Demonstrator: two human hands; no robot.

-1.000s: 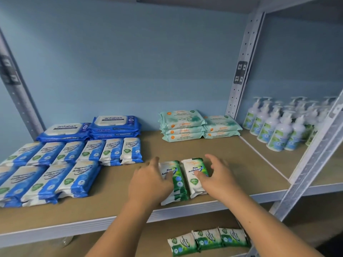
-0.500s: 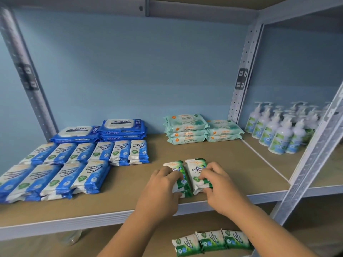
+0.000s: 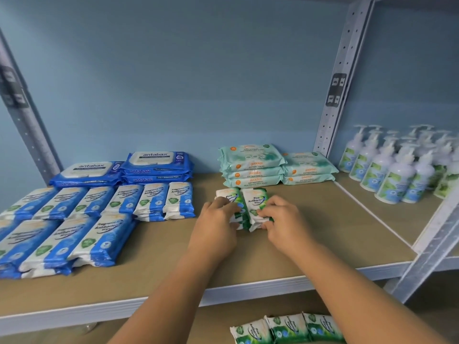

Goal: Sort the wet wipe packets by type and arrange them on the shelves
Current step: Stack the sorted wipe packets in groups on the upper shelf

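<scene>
While the two pine packets [image 3: 248, 202] lie side by side and touching at the centre of the frame, on the shelf board [image 3: 335, 227] just in front of the mint-green stacks [image 3: 252, 167], we hold one in each hand. The left hand [image 3: 216, 227] has its fingers curled over the left edge of one packet, and the right hand [image 3: 283, 219] has its fingers curled round the lower right corner of the other; we cannot tell where the thumbs sit. We judge the step in hand to be squaring this pair as the start of a green row. To do it well, we want the long edges flush, the near ends level and both labels face up, reading the same way as the blue fragrance-free packets [image 3: 154, 199] left of centre. A plain gap to that blue group and to the mint stacks behind separates the types. The soft wrappers probably buckle under a hard squeeze, so a light grip suits. Bare board to the right, toward the pump bottles [image 3: 395, 170], looks like room for the three matching green packets [image 3: 288, 328] at the bottom of the frame.
</scene>
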